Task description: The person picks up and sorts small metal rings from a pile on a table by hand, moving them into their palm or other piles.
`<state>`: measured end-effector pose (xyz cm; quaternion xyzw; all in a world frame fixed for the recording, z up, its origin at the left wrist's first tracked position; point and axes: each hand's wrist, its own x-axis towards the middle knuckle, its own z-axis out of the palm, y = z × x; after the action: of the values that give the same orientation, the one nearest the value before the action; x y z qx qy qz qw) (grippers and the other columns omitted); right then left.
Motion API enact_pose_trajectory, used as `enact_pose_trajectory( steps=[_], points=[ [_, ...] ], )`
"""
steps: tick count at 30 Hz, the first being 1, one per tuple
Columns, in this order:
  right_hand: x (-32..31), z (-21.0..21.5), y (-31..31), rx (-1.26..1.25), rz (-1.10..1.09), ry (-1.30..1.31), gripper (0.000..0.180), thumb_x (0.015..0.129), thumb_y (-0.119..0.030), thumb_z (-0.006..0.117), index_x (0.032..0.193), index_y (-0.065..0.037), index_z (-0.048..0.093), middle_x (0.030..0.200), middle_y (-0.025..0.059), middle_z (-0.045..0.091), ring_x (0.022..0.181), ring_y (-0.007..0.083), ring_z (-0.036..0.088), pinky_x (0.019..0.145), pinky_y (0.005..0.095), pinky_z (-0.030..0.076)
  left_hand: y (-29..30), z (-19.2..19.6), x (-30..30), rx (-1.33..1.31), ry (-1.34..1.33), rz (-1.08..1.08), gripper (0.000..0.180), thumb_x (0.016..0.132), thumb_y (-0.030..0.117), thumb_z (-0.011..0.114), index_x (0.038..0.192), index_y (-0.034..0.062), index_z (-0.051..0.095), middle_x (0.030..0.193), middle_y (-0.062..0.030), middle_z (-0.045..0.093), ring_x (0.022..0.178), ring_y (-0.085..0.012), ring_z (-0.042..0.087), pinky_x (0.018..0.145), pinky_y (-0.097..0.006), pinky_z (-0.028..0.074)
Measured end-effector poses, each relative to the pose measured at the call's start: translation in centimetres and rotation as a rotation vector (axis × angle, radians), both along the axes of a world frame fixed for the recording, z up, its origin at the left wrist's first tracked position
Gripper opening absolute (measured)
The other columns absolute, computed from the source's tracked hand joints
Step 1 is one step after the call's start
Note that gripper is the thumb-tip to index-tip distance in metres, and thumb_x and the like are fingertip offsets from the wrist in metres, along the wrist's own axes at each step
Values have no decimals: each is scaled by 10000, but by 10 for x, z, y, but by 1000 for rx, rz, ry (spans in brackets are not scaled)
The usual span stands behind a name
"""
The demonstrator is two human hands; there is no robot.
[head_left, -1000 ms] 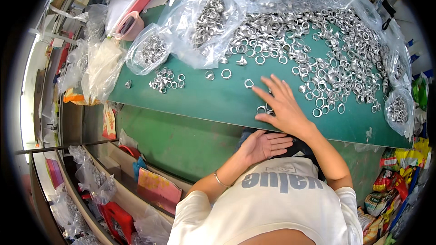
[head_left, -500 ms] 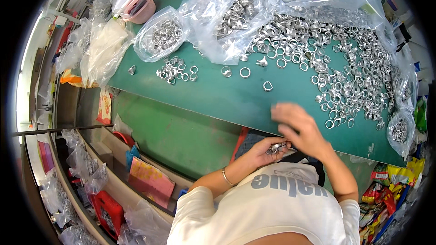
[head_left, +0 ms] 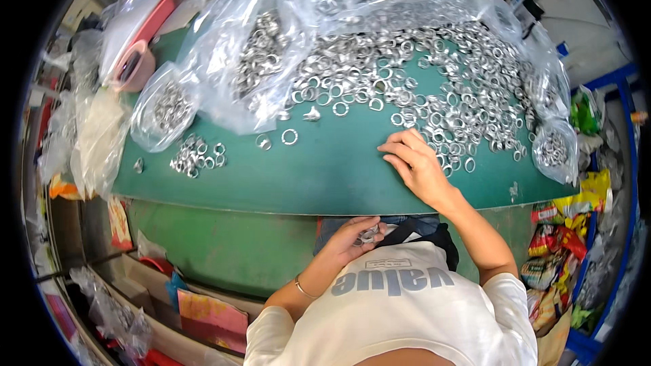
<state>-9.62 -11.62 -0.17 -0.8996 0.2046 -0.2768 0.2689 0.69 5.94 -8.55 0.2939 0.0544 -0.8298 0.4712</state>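
My left hand is closed round several silver-coloured metal rings, low in front of my body by the table's near edge. My right hand is over the green table, its fingers loosely bent and apart. I see nothing held in it. Its fingertips are at the left edge of a large spread of rings, and some rings are hidden behind the hand. Farther left lie two single rings, one of them a plain band, and a small cluster of rings.
Clear plastic bags of rings cover the table's far side. Smaller bags stand at the left and the right. A pink basket is at the far left. Shelving is at lower left, colourful packets at right.
My right hand has moved from near my left hand out to the ring spread. A lone ring on the table's middle no longer shows there. The whole view has shifted and turned.
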Motion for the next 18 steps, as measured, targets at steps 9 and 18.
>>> enact_pose_trajectory(
  steps=[9, 18],
  points=[
    [-18, -9, 7, 15, -166, -8, 257, 707, -6, 682, 939, 0, 574, 986, 111, 509, 906, 290, 504, 771, 372, 431, -7, -2, -9, 38, 17, -103, 226, 903, 196, 557, 1074, 49, 582, 1082, -100, 616, 945, -161, 610, 739, -255, 516],
    [-15, -12, -1, -320, -142, 94, 134, 711, -79, 682, 803, -48, 589, 850, 47, 549, 817, 232, 496, 711, 351, 370, -12, 16, -17, 3, 15, -158, 277, 924, 177, 518, 1144, 11, 547, 1123, -143, 594, 985, -225, 603, 869, -349, 508]
  ],
)
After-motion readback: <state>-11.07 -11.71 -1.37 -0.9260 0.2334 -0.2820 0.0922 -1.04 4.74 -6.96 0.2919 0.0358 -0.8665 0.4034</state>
